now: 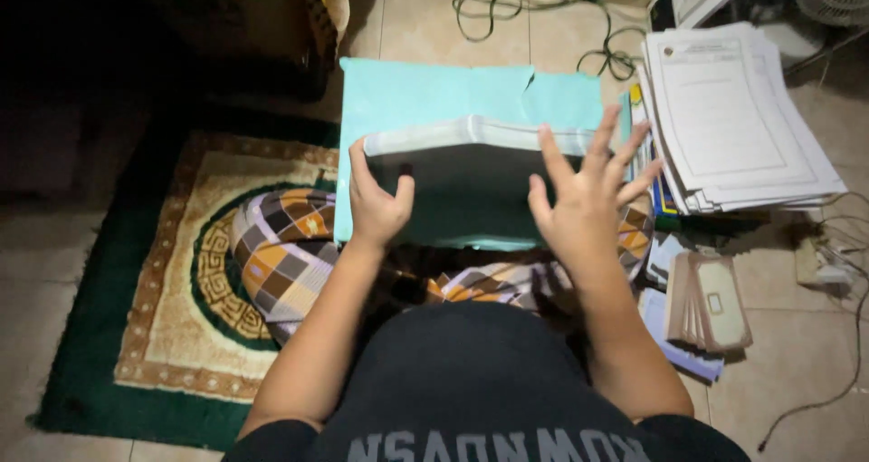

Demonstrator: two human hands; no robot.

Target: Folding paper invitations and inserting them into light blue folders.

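Woven green-and-cream rug (163, 335) on tiled floor, left of everything. Left hand (376, 204) fingers curled round left end of thick paper stack (471, 136), edges upright, dark face toward person. Smooth teal sheet (425, 91) lies under and beyond it. Right hand (584, 200) fingers splayed wide, holding nothing, just beside stack's right end. Loose white papers pile (733, 118) further right.

We see small tan envelopes (708, 301) with little windows, fanned upright on the floor (787, 353), right of our knee.
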